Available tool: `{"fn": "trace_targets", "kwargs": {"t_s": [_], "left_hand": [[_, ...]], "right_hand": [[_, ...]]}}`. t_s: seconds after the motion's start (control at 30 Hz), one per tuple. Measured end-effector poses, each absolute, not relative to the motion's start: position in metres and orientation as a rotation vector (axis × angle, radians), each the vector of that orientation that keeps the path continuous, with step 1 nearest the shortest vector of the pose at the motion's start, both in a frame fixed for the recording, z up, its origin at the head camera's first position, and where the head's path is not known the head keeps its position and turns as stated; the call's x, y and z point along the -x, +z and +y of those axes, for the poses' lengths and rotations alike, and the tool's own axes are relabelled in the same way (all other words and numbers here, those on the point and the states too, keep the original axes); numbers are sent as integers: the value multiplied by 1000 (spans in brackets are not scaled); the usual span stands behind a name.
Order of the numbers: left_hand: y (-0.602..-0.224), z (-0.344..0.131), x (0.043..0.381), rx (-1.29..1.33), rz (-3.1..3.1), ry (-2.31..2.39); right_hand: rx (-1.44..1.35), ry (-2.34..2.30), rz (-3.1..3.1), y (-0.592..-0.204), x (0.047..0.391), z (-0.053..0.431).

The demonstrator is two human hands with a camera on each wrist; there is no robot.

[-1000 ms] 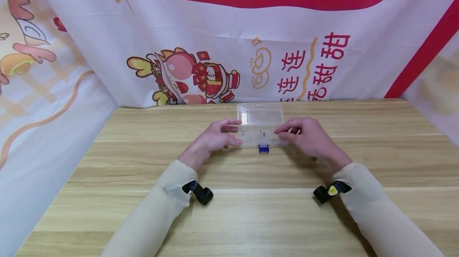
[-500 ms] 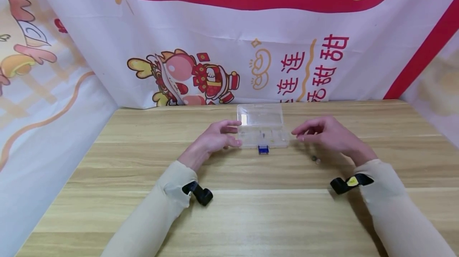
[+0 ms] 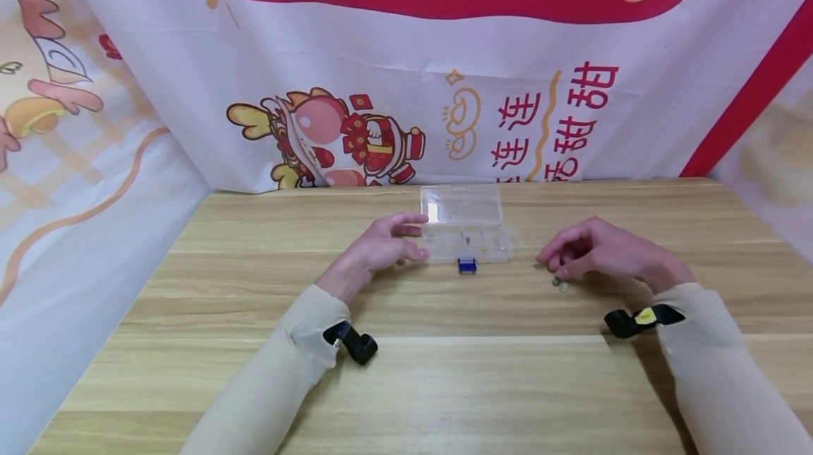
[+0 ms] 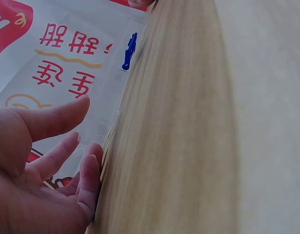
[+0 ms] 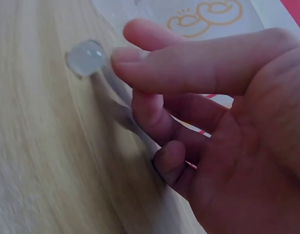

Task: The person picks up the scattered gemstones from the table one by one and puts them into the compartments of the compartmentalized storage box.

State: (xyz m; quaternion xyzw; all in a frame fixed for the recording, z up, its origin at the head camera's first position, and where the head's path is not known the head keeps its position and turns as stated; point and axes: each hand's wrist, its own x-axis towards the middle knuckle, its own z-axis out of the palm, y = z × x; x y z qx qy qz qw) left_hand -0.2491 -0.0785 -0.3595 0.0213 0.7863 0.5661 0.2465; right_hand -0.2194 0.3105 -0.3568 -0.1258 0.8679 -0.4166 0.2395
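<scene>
A clear plastic compartment box (image 3: 438, 252) lies on the table, its lid (image 3: 470, 202) raised at the back and a blue latch (image 3: 466, 266) at its front. A few tiny pieces show inside. At the box's left end is my left hand (image 3: 379, 245), its thumb and fingers spread apart with the fingertips right at the wall. My right hand (image 3: 600, 254) is low over the table, right of the box, fingers loosely bent. Just under its fingertips lie a small dark bead (image 3: 556, 281) and a clear bead (image 3: 563, 288). In the right wrist view the clear, rounded bead (image 5: 85, 59) sits beside the thumb tip.
The wooden table (image 3: 406, 391) reaches back to a printed white and red cloth (image 3: 381, 39) hanging close behind the box. More printed cloth (image 3: 76, 180) hangs at the left. Black wrist cameras (image 3: 359, 347) are strapped over both sleeves.
My right hand has left the box's right compartments, moving right and then down to the two beads on the table. My left hand has stayed at the box's left end.
</scene>
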Motion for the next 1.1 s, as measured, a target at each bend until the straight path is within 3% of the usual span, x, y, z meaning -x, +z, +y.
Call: {"fn": "trace_targets", "kwargs": {"t_s": [1.1], "left_hand": [[-363, -78, 252, -89, 2153, 1555]], "right_hand": [[521, -995, 2387, -361, 220, 313]]}}
